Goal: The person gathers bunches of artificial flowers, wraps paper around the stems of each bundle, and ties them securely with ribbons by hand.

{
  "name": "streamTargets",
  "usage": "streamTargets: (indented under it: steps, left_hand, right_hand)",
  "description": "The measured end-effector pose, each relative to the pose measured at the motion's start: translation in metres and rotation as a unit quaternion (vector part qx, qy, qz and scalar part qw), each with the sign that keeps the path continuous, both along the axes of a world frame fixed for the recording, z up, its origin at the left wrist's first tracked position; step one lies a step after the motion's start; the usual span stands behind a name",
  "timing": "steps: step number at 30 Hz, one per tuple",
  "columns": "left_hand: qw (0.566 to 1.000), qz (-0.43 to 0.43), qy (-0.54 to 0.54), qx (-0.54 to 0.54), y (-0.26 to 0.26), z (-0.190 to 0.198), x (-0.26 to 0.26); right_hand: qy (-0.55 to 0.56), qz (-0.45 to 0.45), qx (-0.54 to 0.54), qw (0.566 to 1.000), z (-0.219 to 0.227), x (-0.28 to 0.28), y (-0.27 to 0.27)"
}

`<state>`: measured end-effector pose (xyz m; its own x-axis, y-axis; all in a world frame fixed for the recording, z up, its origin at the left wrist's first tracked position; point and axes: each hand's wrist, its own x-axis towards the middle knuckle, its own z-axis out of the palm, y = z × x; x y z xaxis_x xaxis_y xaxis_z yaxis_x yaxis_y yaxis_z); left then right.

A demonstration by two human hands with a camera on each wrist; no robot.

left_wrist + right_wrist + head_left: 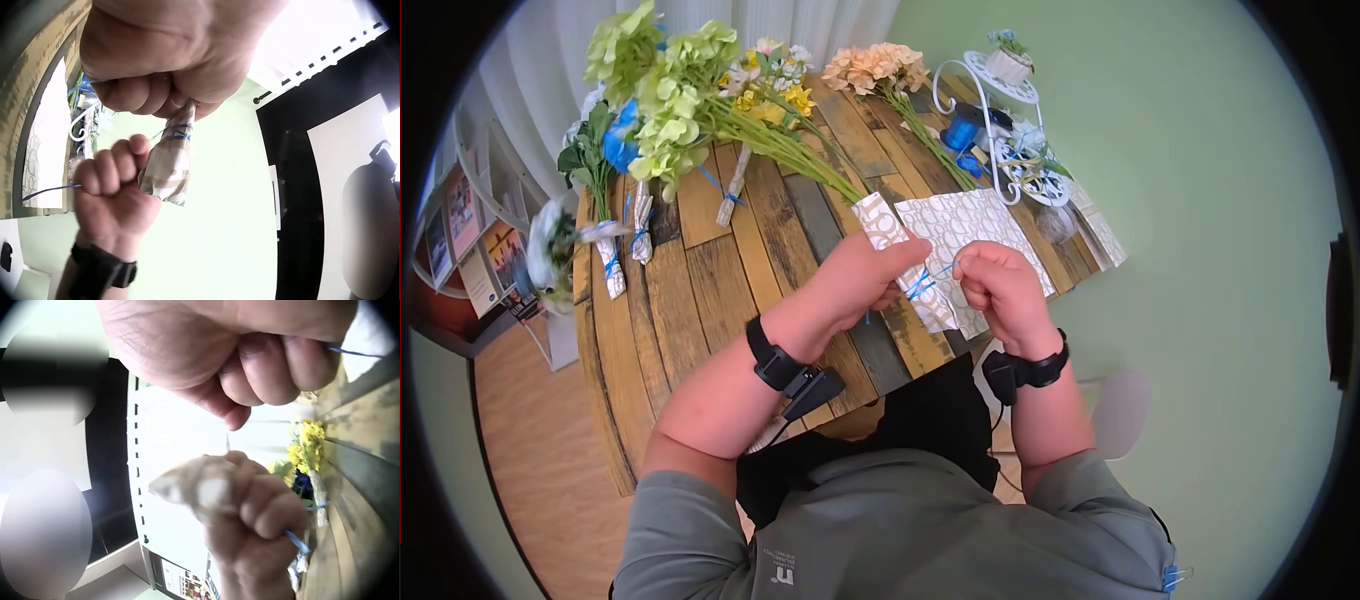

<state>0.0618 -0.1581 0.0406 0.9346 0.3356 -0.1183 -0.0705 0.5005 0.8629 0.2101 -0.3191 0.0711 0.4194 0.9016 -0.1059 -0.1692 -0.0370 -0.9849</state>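
My left hand (860, 275) grips the paper-wrapped stems of a green hydrangea bouquet (675, 85), whose blooms reach out to the far left. Blue ribbon (919, 287) circles the white-and-beige wrapping paper (938, 312) just below that grip. Curled fingers of my right hand (1010, 295) pinch the ribbon and draw it taut to the right of the stems. In the left wrist view, a blue tail of ribbon (50, 190) trails from the right hand, and the paper's lower end (167, 175) flares out beneath the binding.
A patterned paper sheet (990, 245) lies under the right hand. Wrapped bouquets with blue ties (610, 265) lie at the table's left, peach flowers (875, 68) at the back. A white metal stand (1008, 180) and a blue ribbon spool (962, 130) occupy the right back.
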Motion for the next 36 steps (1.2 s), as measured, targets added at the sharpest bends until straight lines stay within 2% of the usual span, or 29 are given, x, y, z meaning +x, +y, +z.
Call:
streamTargets:
  steps: [1,2,4,5,7,8,11,16,18,19,21,22,23,24,25,26,27,30,31,34,35,36]
  left_hand:
    - [1.000,0.000,0.001,-0.001,0.001,0.001,0.000]
    - [1.000,-0.011,0.001,0.011,0.002,0.002,-0.001]
    - [1.000,-0.020,0.005,0.020,0.003,0.000,0.000]
    - [1.000,-0.020,0.003,0.024,0.003,-0.002,0.001]
    - [0.999,-0.020,0.002,0.028,0.003,-0.007,0.004]
    - [1.000,-0.007,0.008,0.028,0.003,-0.009,0.006]
    - [0.998,0.029,0.029,0.042,-0.001,-0.017,0.012]
    - [0.995,0.076,0.042,0.057,-0.001,-0.032,0.019]
    - [0.992,0.091,0.046,0.072,-0.001,-0.031,0.019]
    - [0.992,0.090,0.045,0.072,0.001,-0.029,0.017]
    - [0.997,0.072,0.023,0.029,0.004,-0.020,0.010]
    - [0.997,0.073,0.022,0.029,0.002,-0.015,0.009]
    - [0.997,0.067,0.010,0.027,0.000,-0.010,0.007]
    - [0.998,0.061,0.000,0.024,-0.001,-0.007,0.005]
    - [0.998,0.062,0.001,0.024,-0.001,-0.005,0.003]
    - [0.999,0.029,0.004,0.020,0.000,-0.005,0.002]
    - [1.000,-0.005,0.008,0.017,0.001,-0.005,0.002]
    - [0.994,-0.048,0.058,0.075,0.008,-0.006,0.003]
    - [0.994,-0.049,0.059,0.077,0.010,-0.008,0.005]
    - [0.988,-0.065,0.070,0.120,0.017,-0.011,0.005]
    - [0.978,-0.079,0.102,0.166,0.020,-0.005,0.002]
    - [0.964,-0.093,0.135,0.209,0.022,-0.002,0.000]
  right_hand:
    - [0.001,0.000,-0.001,1.000,0.010,-0.010,0.001]
    - [-0.131,-0.030,-0.024,0.991,0.019,-0.024,0.002]
    - [-0.380,-0.068,-0.038,0.922,0.012,-0.043,0.000]
    - [-0.376,-0.065,-0.038,0.923,0.007,-0.053,0.000]
    - [-0.606,-0.107,-0.005,0.788,0.000,-0.072,0.000]
    - [-0.645,-0.112,0.001,0.756,-0.002,-0.078,0.001]
    - [-0.633,-0.152,0.003,0.759,-0.019,-0.085,0.004]
    - [-0.619,-0.102,-0.054,0.777,-0.029,-0.100,0.000]
    - [-0.545,-0.088,-0.025,0.833,-0.040,-0.101,0.001]
    - [-0.546,-0.089,-0.024,0.833,-0.050,-0.101,0.003]
    - [-0.404,-0.067,0.055,0.911,-0.075,-0.097,0.007]
    - [-0.404,-0.066,0.056,0.911,-0.086,-0.091,0.007]
    - [-0.288,-0.056,0.001,0.956,-0.094,-0.084,0.007]
    - [-0.167,-0.043,-0.055,0.984,-0.099,-0.078,0.005]
    - [-0.165,-0.042,-0.055,0.984,-0.094,-0.074,0.006]
    - [-0.034,-0.091,-0.025,0.995,-0.087,-0.068,0.009]
    - [0.099,-0.139,0.005,0.985,-0.082,-0.060,0.010]
    - [0.094,-0.039,0.015,0.995,-0.067,-0.018,-0.001]
    - [0.095,-0.039,0.017,0.995,-0.061,-0.018,0.000]
    - [-0.009,-0.032,-0.067,0.997,-0.053,-0.022,0.001]
    - [-0.008,-0.030,-0.067,0.997,-0.056,-0.020,0.004]
    - [-0.130,-0.014,-0.055,0.990,-0.061,-0.018,0.007]
